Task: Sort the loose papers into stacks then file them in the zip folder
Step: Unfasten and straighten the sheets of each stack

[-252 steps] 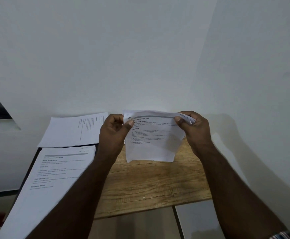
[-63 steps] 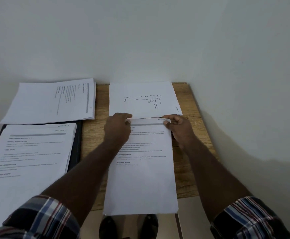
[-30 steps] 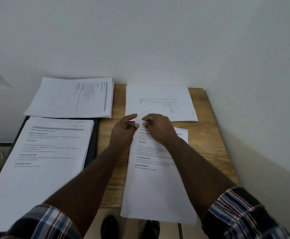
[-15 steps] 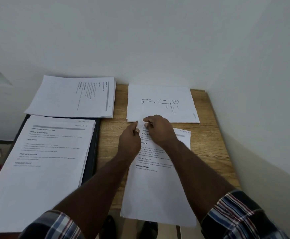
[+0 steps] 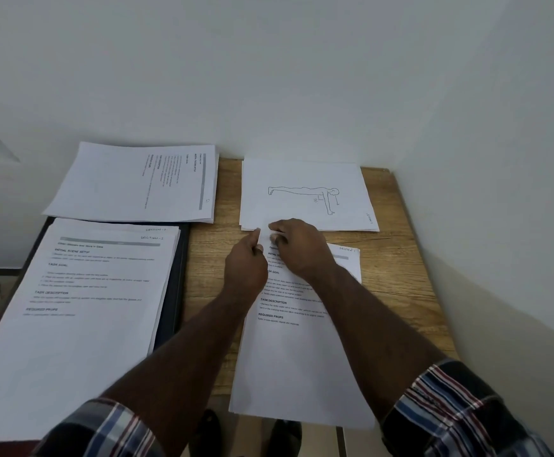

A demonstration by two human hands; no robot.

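Both hands meeting at the far left corner of the near right stack (image 5: 302,351): left hand (image 5: 246,263) pinching that corner between thumb and finger, right hand (image 5: 298,249) curled, fingertips pressed down on the top sheet just beside it. Stack handwritten "Section 1", hanging over the near edge of the wooden surface (image 5: 397,285). Far right, right by the fingers: pile with a push-up drawing (image 5: 305,196). Far left: sideways pile of text pages (image 5: 137,183). Near left: big text stack (image 5: 74,308) lying on the dark zip folder (image 5: 173,298), only its right edge showing. Plaid sleeves (image 5: 460,410) at the near edge.
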